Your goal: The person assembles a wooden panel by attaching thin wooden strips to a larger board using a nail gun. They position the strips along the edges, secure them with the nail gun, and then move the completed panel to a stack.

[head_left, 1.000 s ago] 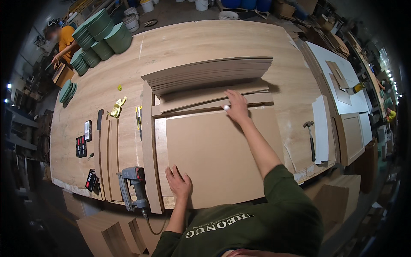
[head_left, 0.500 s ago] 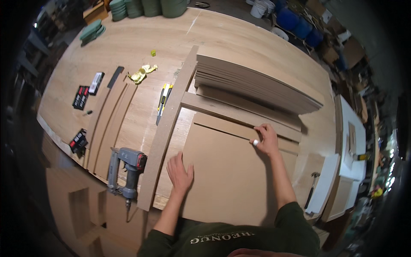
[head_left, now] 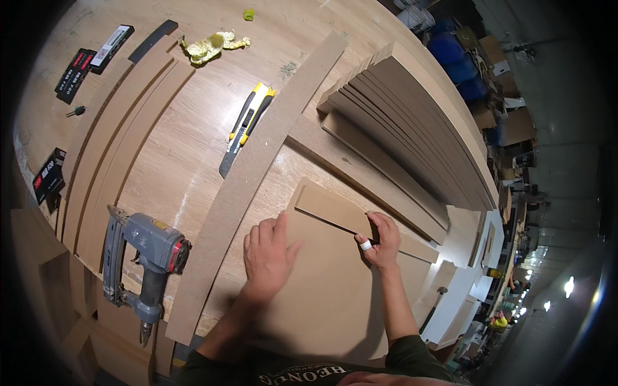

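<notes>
A large brown fibreboard panel (head_left: 325, 283) lies in front of me. A narrow fibreboard strip (head_left: 331, 207) lies across its far part, with a thin dark line along its near edge. My right hand (head_left: 381, 243), with a white band round the thumb, is closed on this strip, thumb on the near edge and fingers on the far one. At the panel's left edge rests my left hand (head_left: 269, 260), open, its fingers stretched out and thumb apart. Beyond the strip runs a crosspiece board (head_left: 360, 174), meeting a long board (head_left: 257, 174) on the left.
A row of fibreboard strips (head_left: 412, 122) stands on edge at the far right. Left of the long board lie a utility knife (head_left: 247, 122), a nail gun (head_left: 148, 257), curved boards (head_left: 122, 141), small black boxes (head_left: 74, 76) and fruit peel (head_left: 209, 48). A hammer (head_left: 438, 299) lies at right.
The view has turned and come closer. My left hand has moved farther up the panel's left edge. The right hand stays on the strip, whose left end now looks shifted relative to the panel.
</notes>
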Demonstrator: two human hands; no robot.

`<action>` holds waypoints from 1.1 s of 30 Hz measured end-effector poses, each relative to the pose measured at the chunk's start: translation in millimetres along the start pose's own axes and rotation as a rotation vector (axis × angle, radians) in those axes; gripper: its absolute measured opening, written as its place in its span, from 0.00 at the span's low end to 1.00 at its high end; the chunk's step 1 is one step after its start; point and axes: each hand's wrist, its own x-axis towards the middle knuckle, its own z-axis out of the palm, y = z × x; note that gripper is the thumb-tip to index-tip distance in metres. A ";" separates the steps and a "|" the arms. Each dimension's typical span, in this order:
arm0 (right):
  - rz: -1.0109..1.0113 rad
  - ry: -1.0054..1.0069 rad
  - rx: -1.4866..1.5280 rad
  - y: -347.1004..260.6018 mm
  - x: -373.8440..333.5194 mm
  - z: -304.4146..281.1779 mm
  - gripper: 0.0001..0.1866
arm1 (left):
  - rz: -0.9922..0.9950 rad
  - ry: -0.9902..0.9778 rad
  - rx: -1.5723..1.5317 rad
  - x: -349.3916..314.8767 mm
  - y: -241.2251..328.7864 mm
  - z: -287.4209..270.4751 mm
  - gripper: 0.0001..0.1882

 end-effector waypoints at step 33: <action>0.232 -0.163 0.307 -49.6 65.2 38.1 0.26 | 0.013 0.190 -0.305 70.5 -11.6 19.0 0.17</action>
